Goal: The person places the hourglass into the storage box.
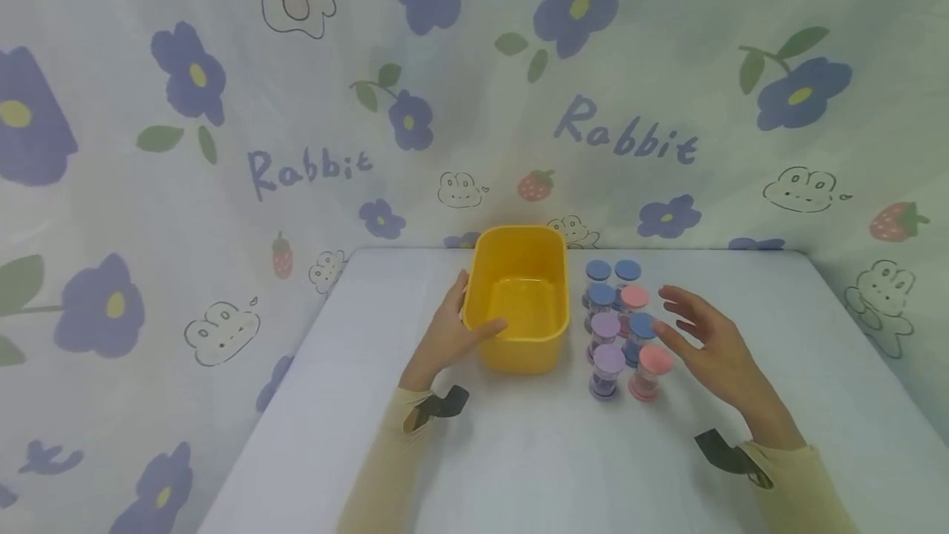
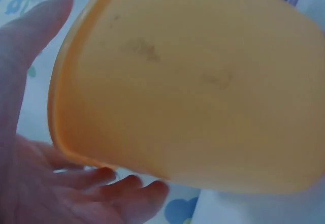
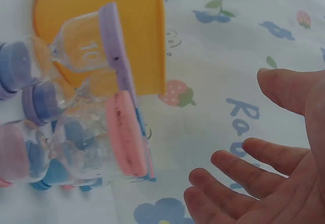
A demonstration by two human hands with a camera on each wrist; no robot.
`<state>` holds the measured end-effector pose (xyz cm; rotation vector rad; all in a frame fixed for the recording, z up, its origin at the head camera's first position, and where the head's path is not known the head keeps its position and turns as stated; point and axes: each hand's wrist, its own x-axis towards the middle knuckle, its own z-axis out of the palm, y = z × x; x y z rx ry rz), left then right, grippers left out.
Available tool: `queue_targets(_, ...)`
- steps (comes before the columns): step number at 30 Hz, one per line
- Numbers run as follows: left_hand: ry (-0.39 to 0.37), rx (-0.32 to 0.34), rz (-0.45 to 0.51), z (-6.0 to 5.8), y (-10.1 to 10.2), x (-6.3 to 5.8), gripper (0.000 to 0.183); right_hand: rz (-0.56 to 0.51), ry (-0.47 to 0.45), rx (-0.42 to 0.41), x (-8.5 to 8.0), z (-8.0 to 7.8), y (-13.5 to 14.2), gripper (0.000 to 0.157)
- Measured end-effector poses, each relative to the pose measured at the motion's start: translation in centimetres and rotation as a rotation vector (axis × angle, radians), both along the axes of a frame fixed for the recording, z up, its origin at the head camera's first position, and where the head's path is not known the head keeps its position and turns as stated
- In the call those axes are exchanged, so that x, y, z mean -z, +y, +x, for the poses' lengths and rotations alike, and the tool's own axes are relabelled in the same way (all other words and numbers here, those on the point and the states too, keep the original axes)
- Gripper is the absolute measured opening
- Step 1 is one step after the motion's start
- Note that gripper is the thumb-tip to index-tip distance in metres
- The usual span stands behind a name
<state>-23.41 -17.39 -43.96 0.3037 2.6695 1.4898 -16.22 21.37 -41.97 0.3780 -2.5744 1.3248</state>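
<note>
My left hand (image 1: 448, 340) is at the left side of a yellow plastic bin (image 1: 521, 355). Its thumb reaches over the near left rim, and the other fingers lie along the outer left wall. In the left wrist view, the thumb stands apart from the bin's rim (image 2: 57, 102). Just right of the hourglasses, my right hand (image 1: 708, 348) hovers with spread, slightly bent fingers, holding nothing. Nearest it are a blue-capped hourglass (image 1: 642, 326) and a pink-capped hourglass (image 1: 656, 359). A purple-capped hourglass (image 3: 84, 41) bearing the number 10 appears in the right wrist view.
Several hourglasses stand upright in two columns right of the bin, among them a blue-capped hourglass (image 1: 598, 270) at the back. They share a white table (image 1: 519, 460). Behind its far edge hangs a curtain (image 1: 474, 122) printed with flowers and rabbits.
</note>
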Motion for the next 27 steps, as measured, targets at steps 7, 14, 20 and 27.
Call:
queue_targets(7, 0.026, 0.112, 0.057, -1.2, -0.5, 0.2, 0.119, -0.031, -0.047, 0.005, 1.6, -0.4, 0.2, 0.063)
queue_targets(14, 0.008, 0.2, 0.097, -1.4, -0.4, 0.4, 0.121, -0.043, -0.133, 0.016, 3.1, 0.3, 1.0, 0.069)
queue_targets(20, 0.027, 0.267, 0.131, -1.6, -0.3, 0.6, 0.117, -0.091, -0.154, -0.014, 4.1, 0.7, 1.5, 0.07)
queue_targets(27, 0.006, 0.288, 0.151, -2.0, 0.0, 0.9, 0.116, -0.133, -0.232, -0.039, 4.7, 0.8, 2.2, 0.068)
